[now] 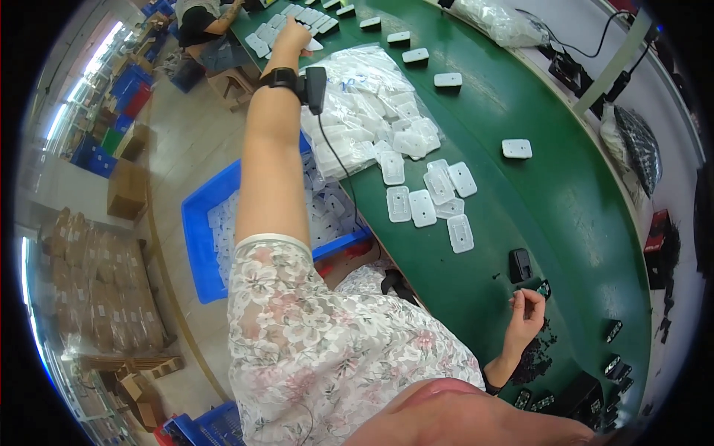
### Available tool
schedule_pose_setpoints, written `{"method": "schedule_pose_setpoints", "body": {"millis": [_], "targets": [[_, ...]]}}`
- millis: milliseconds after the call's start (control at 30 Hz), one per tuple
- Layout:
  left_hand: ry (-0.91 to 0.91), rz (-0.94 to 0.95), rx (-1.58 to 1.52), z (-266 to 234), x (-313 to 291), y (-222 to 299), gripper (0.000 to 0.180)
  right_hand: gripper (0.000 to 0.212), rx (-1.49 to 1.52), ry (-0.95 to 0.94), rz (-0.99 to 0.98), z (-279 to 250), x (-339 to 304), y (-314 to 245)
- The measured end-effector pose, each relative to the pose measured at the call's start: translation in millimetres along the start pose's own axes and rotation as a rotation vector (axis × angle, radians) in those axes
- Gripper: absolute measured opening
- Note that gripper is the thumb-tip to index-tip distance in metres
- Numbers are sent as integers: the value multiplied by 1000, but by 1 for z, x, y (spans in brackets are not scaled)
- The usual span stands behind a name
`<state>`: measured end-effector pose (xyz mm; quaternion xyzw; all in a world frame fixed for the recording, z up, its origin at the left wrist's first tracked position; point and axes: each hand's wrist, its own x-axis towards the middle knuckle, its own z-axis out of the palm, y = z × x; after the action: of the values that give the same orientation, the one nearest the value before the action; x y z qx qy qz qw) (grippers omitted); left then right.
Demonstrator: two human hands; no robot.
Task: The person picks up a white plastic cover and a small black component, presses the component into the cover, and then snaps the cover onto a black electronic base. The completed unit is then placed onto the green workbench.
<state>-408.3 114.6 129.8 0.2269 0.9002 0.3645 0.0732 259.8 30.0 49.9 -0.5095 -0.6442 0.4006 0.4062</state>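
Observation:
My left hand is stretched far out to the table's upper left end, fingers curled down beside rows of white plastic covers. A white piece shows by its thumb; whether the fingers grip it is hidden. Low on the right, my right hand has its fingertips pinched together, and what they hold is too small to make out. A small green circuit board lies close by those fingertips. Just above them sits a black plastic housing. A heap of tiny black parts lies beside my right wrist.
A clear bag of white covers rests on the green table, with loose covers beside it. White-topped black units stand in a curved line. A blue bin stands left of the table. Another person sits beyond.

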Motion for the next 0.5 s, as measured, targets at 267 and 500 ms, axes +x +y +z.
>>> {"method": "schedule_pose_setpoints", "body": {"millis": [267,500], "targets": [[15,-125,241,10,26,-13,76,6,-58,0,-33,-9,-4,-3],[21,-75,242,-2,12,5,73,6,-43,-11,-16,0,0,-10]]}}
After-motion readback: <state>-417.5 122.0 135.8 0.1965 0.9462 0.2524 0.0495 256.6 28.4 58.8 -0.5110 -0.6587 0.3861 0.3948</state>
